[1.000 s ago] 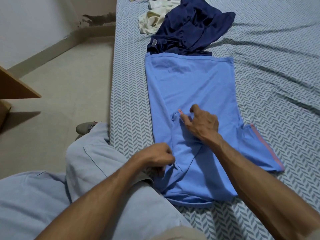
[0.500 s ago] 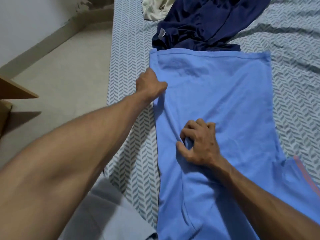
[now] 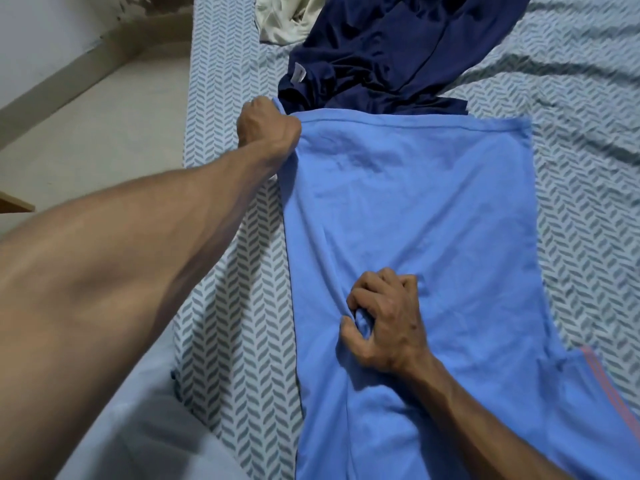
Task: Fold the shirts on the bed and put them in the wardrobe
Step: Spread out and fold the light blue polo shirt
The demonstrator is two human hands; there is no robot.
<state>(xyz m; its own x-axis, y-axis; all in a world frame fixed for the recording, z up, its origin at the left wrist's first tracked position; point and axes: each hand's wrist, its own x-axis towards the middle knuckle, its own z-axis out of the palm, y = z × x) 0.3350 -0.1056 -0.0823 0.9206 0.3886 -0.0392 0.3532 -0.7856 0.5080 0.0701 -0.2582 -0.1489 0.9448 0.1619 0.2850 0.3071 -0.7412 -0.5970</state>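
A light blue shirt [image 3: 433,209] lies spread flat on the bed [image 3: 235,265], its hem at the far end and one sleeve with a pink stripe at the lower right. My left hand [image 3: 266,124] grips the shirt's far left hem corner. My right hand [image 3: 384,320] pinches a bunch of the blue fabric near the shirt's middle. Beyond the hem lie a crumpled navy shirt [image 3: 391,46] and a cream shirt [image 3: 294,19].
The bed has a grey chevron-patterned sheet, wrinkled at the right. Its left edge drops to a pale floor [image 3: 104,133] with a wall skirting. A wooden furniture corner [image 3: 14,204] shows at the far left. My light trouser leg [image 3: 138,427] is at the bottom left.
My left hand has slid from near the shirt's bottom, up along its left edge, to the far hem corner. My right hand has moved up the shirt and stays gripping the middle fabric.
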